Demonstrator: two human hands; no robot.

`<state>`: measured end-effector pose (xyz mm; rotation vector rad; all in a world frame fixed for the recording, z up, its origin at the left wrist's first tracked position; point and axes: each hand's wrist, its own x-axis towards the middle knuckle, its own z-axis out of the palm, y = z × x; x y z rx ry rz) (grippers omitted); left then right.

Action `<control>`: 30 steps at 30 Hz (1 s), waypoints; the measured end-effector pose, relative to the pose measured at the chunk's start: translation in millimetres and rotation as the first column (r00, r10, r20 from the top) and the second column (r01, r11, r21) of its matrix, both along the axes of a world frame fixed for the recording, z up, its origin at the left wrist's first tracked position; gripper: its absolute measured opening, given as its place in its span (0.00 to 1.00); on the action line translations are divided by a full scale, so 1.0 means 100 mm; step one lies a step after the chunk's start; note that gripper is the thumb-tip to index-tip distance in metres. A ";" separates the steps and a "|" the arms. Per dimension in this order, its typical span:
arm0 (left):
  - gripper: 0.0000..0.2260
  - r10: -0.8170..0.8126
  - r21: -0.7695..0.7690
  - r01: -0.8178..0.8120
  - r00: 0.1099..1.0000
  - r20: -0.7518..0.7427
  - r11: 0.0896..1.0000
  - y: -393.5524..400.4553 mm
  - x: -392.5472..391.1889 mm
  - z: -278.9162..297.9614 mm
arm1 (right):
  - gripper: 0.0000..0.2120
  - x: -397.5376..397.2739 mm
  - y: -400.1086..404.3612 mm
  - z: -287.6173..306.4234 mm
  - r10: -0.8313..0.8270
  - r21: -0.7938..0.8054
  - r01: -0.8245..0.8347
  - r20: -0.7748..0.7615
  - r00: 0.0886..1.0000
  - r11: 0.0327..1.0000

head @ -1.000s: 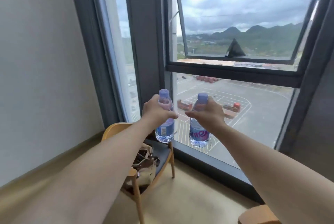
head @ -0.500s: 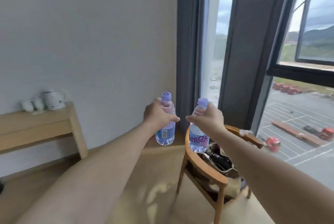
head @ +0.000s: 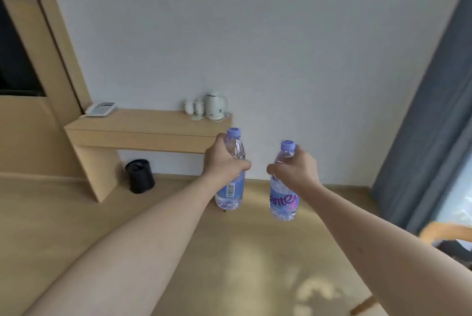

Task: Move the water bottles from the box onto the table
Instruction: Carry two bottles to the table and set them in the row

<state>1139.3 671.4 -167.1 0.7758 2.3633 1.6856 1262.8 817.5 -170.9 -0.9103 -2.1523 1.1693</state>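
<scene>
Both arms are stretched out in front of me, each hand holding a clear water bottle with a purple cap and blue label upright in the air. My left hand (head: pixel 222 162) grips the left bottle (head: pixel 231 188) around its upper body. My right hand (head: pixel 296 170) grips the right bottle (head: pixel 283 200) around its shoulder. The two bottles are a hand's width apart. Ahead stands a light wooden table (head: pixel 143 129) fixed against the white wall, well beyond the bottles. No box is in view.
On the table sit a white telephone (head: pixel 101 109) at the left and a white kettle (head: pixel 215 106) with cups (head: pixel 194 106) at the right. A black bin (head: pixel 140 175) stands under it. A blue curtain (head: pixel 429 121) hangs at the right; wooden floor below.
My view has swung left, away from the window and chair, to the wall and wooden table. Both hands keep the same hold on the bottles.
</scene>
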 end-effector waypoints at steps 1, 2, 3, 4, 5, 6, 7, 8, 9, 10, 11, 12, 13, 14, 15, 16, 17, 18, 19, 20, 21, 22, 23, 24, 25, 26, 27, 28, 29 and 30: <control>0.26 0.053 -0.001 -0.053 0.999 -0.008 0.999 -0.03 -0.24 -0.01 | 0.19 -0.28 0.02 -0.03 0.036 -0.001 -0.036 -0.001 0.999 0.999; 0.25 0.099 -0.006 -0.099 0.995 -0.011 0.995 -0.05 -0.47 -0.02 | 0.20 -0.56 0.04 -0.06 0.071 0.002 -0.071 0.000 0.998 0.998; 0.23 0.137 -0.012 -0.138 0.990 -0.013 0.990 -0.06 -0.70 -0.03 | 0.19 -0.85 0.08 -0.09 0.103 0.008 -0.103 0.003 0.995 0.995; 0.23 0.169 -0.023 -0.169 0.986 -0.013 0.985 -0.06 -0.93 -0.02 | 0.19 -1.14 0.12 -0.10 0.132 0.016 -0.132 0.008 0.991 0.991; 0.22 0.194 -0.040 -0.195 0.981 -0.012 0.980 -0.06 -1.15 -0.01 | 0.18 -1.42 0.16 -0.10 0.161 0.018 -0.162 0.017 0.987 0.987; 0.23 0.217 -0.063 -0.217 0.976 -0.008 0.974 -0.05 -1.37 0.01 | 0.18 -1.69 0.20 -0.08 0.197 0.010 -0.198 0.029 0.980 0.980; 0.23 0.239 -0.087 -0.239 0.971 -0.004 0.967 -0.05 -1.58 0.03 | 0.20 -1.95 0.22 -0.05 0.239 -0.006 -0.239 0.039 0.970 0.971; 0.23 0.261 -0.107 -0.260 0.965 0.000 0.960 -0.05 -1.79 0.07 | 0.23 -2.21 0.25 -0.02 0.278 -0.023 -0.277 0.049 0.959 0.961; 0.23 0.286 -0.120 -0.283 0.958 0.003 0.952 -0.05 -2.00 0.10 | 0.26 -2.45 0.27 0.02 0.311 -0.033 -0.309 0.059 0.949 0.950; 0.23 0.313 -0.122 -0.310 0.950 0.006 0.943 -0.06 -2.19 0.13 | 0.26 -2.69 0.29 0.05 0.339 -0.034 -0.337 0.064 0.939 0.941; 0.23 0.340 -0.116 -0.337 0.940 0.009 0.934 -0.07 -2.37 0.15 | 0.26 -2.92 0.30 0.08 0.360 -0.034 -0.359 0.065 0.930 0.933; 0.23 0.363 -0.107 -0.359 0.932 0.013 0.927 -0.08 -2.55 0.17 | 0.25 -3.13 0.30 0.10 0.378 -0.035 -0.377 0.065 0.923 0.926; 0.23 0.380 -0.100 -0.377 0.925 0.019 0.921 -0.09 -2.71 0.17 | 0.25 -3.34 0.30 0.12 0.395 -0.036 -0.393 0.066 0.917 0.919; 0.23 0.397 -0.099 -0.393 0.918 0.024 0.914 -0.12 -2.87 0.17 | 0.24 -3.54 0.28 0.12 0.412 -0.039 -0.411 0.067 0.909 0.911; 0.23 0.413 -0.103 -0.408 0.910 0.028 0.907 -0.15 -3.02 0.16 | 0.24 -3.73 0.26 0.12 0.430 -0.045 -0.428 0.068 0.900 0.903; 0.23 0.429 -0.107 -0.424 0.903 0.031 0.900 -0.18 -3.18 0.15 | 0.23 -3.92 0.24 0.12 0.445 -0.057 -0.442 0.069 0.893 0.895; 0.23 0.442 -0.106 -0.436 0.896 0.034 0.893 -0.21 -3.34 0.13 | 0.23 -4.10 0.21 0.11 0.458 -0.069 -0.454 0.069 0.886 0.889; 0.23 0.451 -0.103 -0.446 0.892 0.037 0.889 -0.24 -3.50 0.11 | 0.22 -4.28 0.18 0.11 0.469 -0.075 -0.464 0.068 0.881 0.882; 0.23 0.459 -0.101 -0.454 0.887 0.042 0.885 -0.26 -3.67 0.09 | 0.22 -4.47 0.16 0.09 0.480 -0.076 -0.475 0.068 0.875 0.877; 0.23 0.468 -0.102 -0.462 0.882 0.046 0.881 -0.29 -3.83 0.07 | 0.22 -4.66 0.12 0.07 0.491 -0.073 -0.487 0.070 0.868 0.871; 0.23 0.475 -0.103 -0.469 0.878 0.050 0.877 -0.33 -4.01 0.05 | 0.21 -4.85 0.09 0.05 0.502 -0.070 -0.498 0.076 0.861 0.864; 0.24 0.478 -0.103 -0.471 0.877 0.055 0.876 -0.36 -4.20 0.01 | 0.21 -5.06 0.05 0.02 0.512 -0.069 -0.508 0.080 0.855 0.859; 0.24 0.477 -0.101 -0.471 0.877 0.059 0.877 -0.39 -4.40 -0.02 | 0.22 -5.27 0.01 -0.01 0.519 -0.069 -0.514 0.082 0.851 0.855; 0.24 0.474 -0.098 -0.468 0.878 0.062 0.878 -0.42 -4.61 -0.06 | 0.22 -5.48 -0.03 -0.05 0.521 -0.068 -0.516 0.083 0.850 0.854; 0.24 0.470 -0.093 -0.464 0.880 0.064 0.881 -0.46 -4.82 -0.10 | 0.22 -5.71 -0.07 -0.08 0.519 -0.066 -0.515 0.086 0.850 0.855; 0.24 0.466 -0.087 -0.460 0.882 0.066 0.883 -0.49 -5.05 -0.13 | 0.23 -5.94 -0.12 -0.11 0.517 -0.062 -0.513 0.089 0.851 0.856; 0.24 0.463 -0.084 -0.457 0.884 0.068 0.885 -0.53 -5.29 -0.16 | 0.23 -6.19 -0.16 -0.14 0.516 -0.058 -0.513 0.090 0.852 0.856; 0.24 0.460 -0.084 -0.454 0.885 0.071 0.887 -0.57 -5.54 -0.19 | 0.23 -6.44 -0.22 -0.17 0.517 -0.056 -0.514 0.090 0.851 0.856; 0.25 0.455 -0.084 -0.449 0.888 0.073 0.890 -0.62 -5.80 -0.22 | 0.23 -6.70 -0.27 -0.19 0.518 -0.058 -0.515 0.090 0.851 0.855; 0.25 0.449 -0.083 -0.443 0.890 0.074 0.892 -0.66 -6.07 -0.23 | 0.23 -6.96 -0.32 -0.20 0.520 -0.064 -0.516 0.091 0.849 0.854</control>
